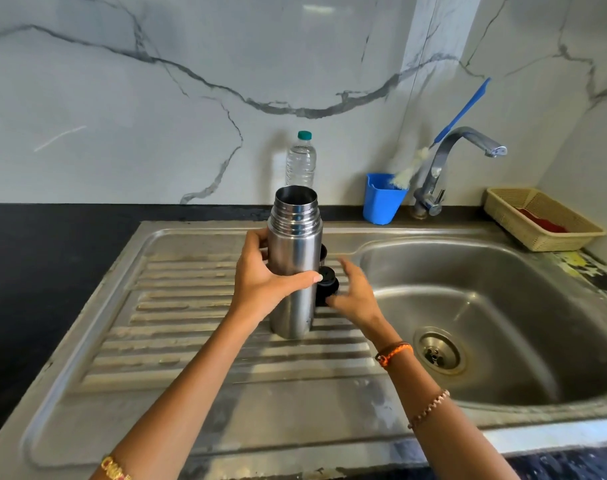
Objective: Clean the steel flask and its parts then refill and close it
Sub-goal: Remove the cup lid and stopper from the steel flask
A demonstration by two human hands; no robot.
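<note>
The steel flask [294,251] stands upright and uncapped on the ribbed draining board [191,306] of the sink. My left hand [264,275] grips its body, thumb across the front. Just right of the flask sits its black stopper [327,285]. My right hand [355,296] is blurred and touches the stopper's lower side with its thumb while the fingers stay spread. A dark cup lid [323,255] peeks out behind the flask, mostly hidden.
The sink basin [485,306] with its drain lies to the right, the tap [461,161] behind it. A blue holder [381,199] with a blue-handled brush and a clear water bottle [301,161] stand at the wall. A wicker basket [541,216] sits far right.
</note>
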